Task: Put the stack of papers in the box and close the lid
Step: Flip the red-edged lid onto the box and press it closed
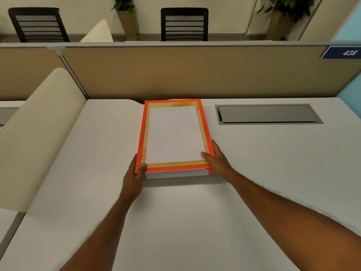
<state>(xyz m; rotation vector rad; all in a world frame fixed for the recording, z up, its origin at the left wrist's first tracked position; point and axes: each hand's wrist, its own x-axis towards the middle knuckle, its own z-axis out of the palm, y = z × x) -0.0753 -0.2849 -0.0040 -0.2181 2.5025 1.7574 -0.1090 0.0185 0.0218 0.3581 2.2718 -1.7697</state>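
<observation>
White papers (174, 133) lie stacked inside the orange box (207, 127), which sits uncovered on the pale counter (254, 173) near the partition (175, 73). I grip its near corners: my left hand (134, 178) wraps the left corner, my right hand (216, 161) the right, thumbs over the rim.

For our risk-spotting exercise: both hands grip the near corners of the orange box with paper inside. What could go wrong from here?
1. The left hand and right hand hold only the near corners of the orange box, so it might tilt if lifted.
2. The paper stack lies uncovered; sheets could slide.
</observation>
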